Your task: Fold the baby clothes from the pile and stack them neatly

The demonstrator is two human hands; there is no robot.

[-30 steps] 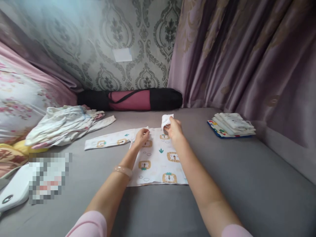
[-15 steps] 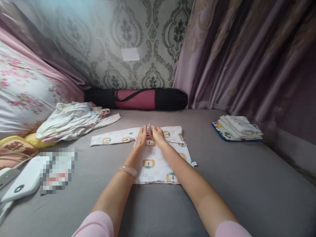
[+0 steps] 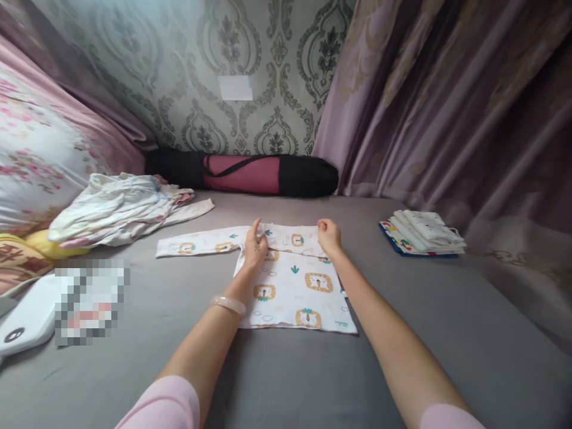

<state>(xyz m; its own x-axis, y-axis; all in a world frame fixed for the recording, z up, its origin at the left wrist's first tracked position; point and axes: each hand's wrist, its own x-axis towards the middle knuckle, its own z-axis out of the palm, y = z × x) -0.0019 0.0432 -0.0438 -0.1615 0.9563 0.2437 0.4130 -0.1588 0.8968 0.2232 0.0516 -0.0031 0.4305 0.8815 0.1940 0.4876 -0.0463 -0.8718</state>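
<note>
A small white long-sleeved shirt (image 3: 286,292) with tan lion faces and green leaf prints lies spread on the grey bed sheet. One sleeve stretches out to the left, while the other is folded across the upper part of the shirt. My left hand (image 3: 255,247) rests at the upper left of the body near the armpit, thumb raised and fingers apart on the fabric. At the upper right, my right hand (image 3: 329,238) is closed with its fingertips pinching the folded sleeve's edge.
A heap of crumpled clothes (image 3: 116,205) lies at the left beside a floral pillow (image 3: 49,137). Folded clothes (image 3: 424,232) are stacked on the right. A black and maroon roll bag (image 3: 241,174) lies along the wall. A white device (image 3: 38,310) is at the near left.
My right hand has moved right, from beside my left hand to the shirt's upper right edge. The left hand stays near the shirt's upper left. The view has shifted slightly.
</note>
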